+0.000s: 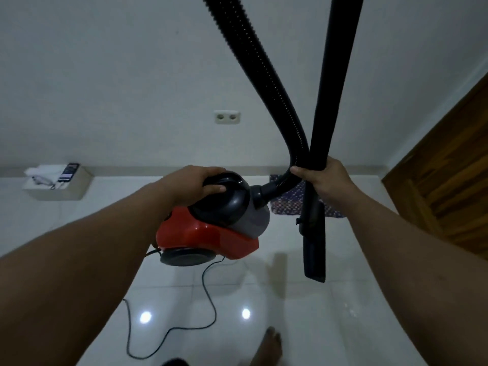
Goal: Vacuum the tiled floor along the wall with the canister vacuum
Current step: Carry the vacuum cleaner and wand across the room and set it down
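Note:
A red and dark grey canister vacuum (211, 231) hangs above the white tiled floor (264, 299), carried by its black top handle in my left hand (200, 183). My right hand (324, 178) grips the ribbed black hose (253, 62) and the rigid black wand (335, 75) together. The wand's narrow nozzle (315, 260) points down, just above the tiles. A black power cord (208, 294) trails from the canister and loops over the floor.
The white wall (105, 75) ahead carries a double socket (227, 117). A white box (56, 184) with a phone on it sits at the wall on the left. A patterned mat (287, 202) lies near the wall. A wooden door (449, 180) stands right. My bare foot (268, 347) shows below.

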